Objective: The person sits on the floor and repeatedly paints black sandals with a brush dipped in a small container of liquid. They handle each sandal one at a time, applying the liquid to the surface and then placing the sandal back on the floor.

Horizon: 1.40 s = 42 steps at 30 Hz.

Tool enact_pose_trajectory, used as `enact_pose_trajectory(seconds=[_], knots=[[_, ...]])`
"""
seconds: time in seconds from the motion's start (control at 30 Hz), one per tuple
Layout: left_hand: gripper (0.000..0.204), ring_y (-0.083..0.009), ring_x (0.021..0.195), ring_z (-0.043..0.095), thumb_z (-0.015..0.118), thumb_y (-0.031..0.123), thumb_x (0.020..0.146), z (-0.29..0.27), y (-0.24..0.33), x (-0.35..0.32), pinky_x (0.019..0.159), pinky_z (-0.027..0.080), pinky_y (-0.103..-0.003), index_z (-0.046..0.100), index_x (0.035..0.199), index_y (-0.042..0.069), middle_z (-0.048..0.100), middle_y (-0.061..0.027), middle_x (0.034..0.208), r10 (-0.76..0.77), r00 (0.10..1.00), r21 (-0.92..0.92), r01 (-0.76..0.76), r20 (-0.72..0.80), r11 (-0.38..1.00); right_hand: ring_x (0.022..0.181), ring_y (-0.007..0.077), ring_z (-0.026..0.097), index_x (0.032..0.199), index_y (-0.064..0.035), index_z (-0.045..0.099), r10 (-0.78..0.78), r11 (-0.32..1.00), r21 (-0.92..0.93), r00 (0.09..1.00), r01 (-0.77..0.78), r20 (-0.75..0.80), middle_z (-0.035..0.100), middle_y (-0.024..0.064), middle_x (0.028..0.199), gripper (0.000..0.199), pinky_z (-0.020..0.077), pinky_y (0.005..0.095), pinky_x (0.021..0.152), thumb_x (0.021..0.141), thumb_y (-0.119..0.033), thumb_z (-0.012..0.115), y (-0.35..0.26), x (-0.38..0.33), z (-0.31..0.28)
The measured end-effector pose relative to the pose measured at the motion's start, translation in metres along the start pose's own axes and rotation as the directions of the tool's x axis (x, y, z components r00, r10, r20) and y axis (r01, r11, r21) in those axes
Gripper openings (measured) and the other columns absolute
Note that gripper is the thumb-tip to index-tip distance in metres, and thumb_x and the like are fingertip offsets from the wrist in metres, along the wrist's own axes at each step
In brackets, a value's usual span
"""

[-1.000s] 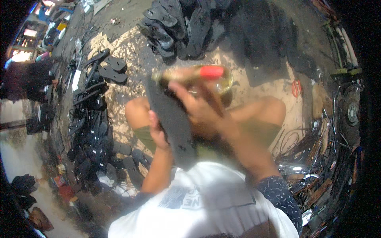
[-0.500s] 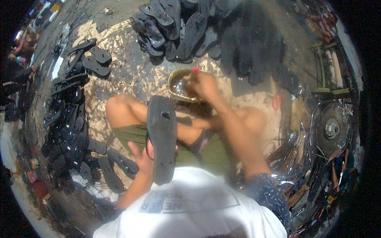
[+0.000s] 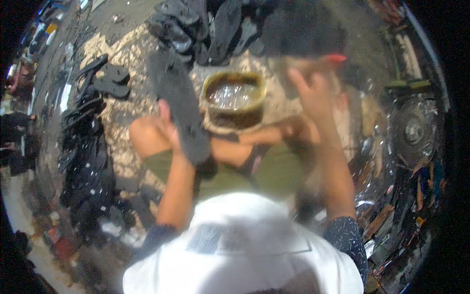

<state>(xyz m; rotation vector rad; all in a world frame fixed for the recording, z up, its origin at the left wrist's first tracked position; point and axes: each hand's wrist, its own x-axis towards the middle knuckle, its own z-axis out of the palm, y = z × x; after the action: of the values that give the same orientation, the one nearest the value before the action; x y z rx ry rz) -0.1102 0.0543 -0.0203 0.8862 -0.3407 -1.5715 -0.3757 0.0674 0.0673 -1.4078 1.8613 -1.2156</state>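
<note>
Black rubber sandal sole (image 3: 181, 110) stands tilted in your left hand (image 3: 169, 130), fingers closed round its lower edge, above your knee, just left of brown tin (image 3: 234, 98) holding glossy liquid. Your right hand (image 3: 313, 95) raised beside tin, blurred; something red (image 3: 335, 58) at fingertips, grip cannot be told. Sole looks light, bendy, likely to flop if held at tip; grip mid-length, thumb across face. Heaps of dark sandals (image 3: 205, 27) lie beyond and to your left.
</note>
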Motion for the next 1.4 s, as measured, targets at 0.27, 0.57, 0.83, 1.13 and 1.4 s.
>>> enact_pose_trajectory(seconds=[0.27,0.57,0.83,1.13,1.4], knots=[[0.062,-0.0204,0.087,0.066,0.049,0.061,0.093,0.042,-0.002,0.008,0.081,0.055,-0.036,0.059,0.117,0.005,0.068,-0.0095,0.1,-0.036,0.967,-0.258,0.103,0.253,0.961,0.105,0.0292,0.06,0.113,-0.0024,0.064,-0.299,0.918,0.265,0.954,0.296,-0.03,0.064,0.0141,0.106,0.028,0.0473,0.0345,0.092,0.09,-0.018,0.068,-0.022,-0.054,0.098],[0.06,-0.0234,0.085,0.068,0.049,0.058,0.094,0.051,0.004,0.006,0.078,0.057,-0.037,0.058,0.121,0.006,0.069,-0.0123,0.103,-0.244,0.914,-0.354,0.356,0.323,0.865,0.107,0.0283,0.06,0.114,-0.0061,0.062,-0.588,0.761,0.384,0.806,0.523,0.069,0.064,0.0098,0.107,0.033,0.0476,0.0383,0.094,0.082,-0.008,0.072,-0.023,-0.042,0.086],[0.07,-0.0287,0.097,0.065,0.051,0.065,0.09,0.002,-0.002,0.052,0.08,0.056,-0.044,0.057,0.123,0.004,0.066,-0.0169,0.108,-0.199,0.906,-0.148,0.27,0.373,0.951,0.102,0.0234,0.062,0.106,-0.0046,0.067,-0.503,0.829,0.51,0.703,0.23,0.502,0.065,0.0117,0.108,0.021,0.049,0.0356,0.09,0.087,-0.013,0.071,0.008,-0.058,0.093],[0.061,-0.0357,0.123,0.052,0.042,0.049,0.099,0.109,0.065,0.266,0.095,0.05,-0.049,0.039,0.142,0.006,0.048,-0.0198,0.14,0.065,0.941,0.06,-0.089,0.332,0.994,0.096,0.0104,0.054,0.114,-0.0001,0.055,0.085,0.902,0.424,0.996,-0.078,0.004,0.059,0.0035,0.104,0.029,0.0447,0.0247,0.087,0.092,-0.014,0.068,-0.002,-0.049,0.008],[0.062,-0.0333,0.11,0.062,0.061,0.041,0.092,0.044,0.096,0.338,0.093,0.05,-0.044,0.043,0.141,0.007,0.055,-0.0183,0.134,-0.045,0.95,0.577,-0.15,0.31,0.803,0.083,0.01,0.056,0.105,0.0002,0.063,0.254,0.787,0.611,0.946,-0.083,-0.199,0.063,0.0025,0.095,0.034,0.0457,0.0253,0.073,0.092,-0.031,0.068,0.045,-0.033,0.002]])
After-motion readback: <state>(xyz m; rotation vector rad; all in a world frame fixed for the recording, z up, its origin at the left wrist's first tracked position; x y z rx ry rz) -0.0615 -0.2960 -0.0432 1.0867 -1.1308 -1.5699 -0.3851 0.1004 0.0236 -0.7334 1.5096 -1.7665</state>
